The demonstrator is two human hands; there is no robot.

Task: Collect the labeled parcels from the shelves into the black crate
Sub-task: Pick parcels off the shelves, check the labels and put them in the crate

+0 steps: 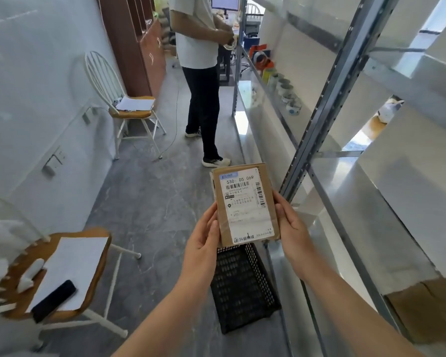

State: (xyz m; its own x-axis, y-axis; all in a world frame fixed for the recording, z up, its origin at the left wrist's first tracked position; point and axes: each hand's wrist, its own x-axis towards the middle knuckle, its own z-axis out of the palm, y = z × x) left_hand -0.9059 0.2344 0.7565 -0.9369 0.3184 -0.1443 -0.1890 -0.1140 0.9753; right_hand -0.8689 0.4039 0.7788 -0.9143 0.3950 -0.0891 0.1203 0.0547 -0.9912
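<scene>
Progress looks early: the black crate (244, 287) on the floor beside the shelves (320, 140) shows nothing inside where its mesh bottom is visible, though the parcel (245, 203) covers its far end. That parcel is held above the crate, the left hand (204, 240) and right hand (291, 222) with fingers closed on its two long edges. Its label faces up toward the camera, long axis running away from the person, the top of the print pointing down the aisle. Lowering it into the crate remains; a brown box (430, 305) sits on a lower shelf.
</scene>
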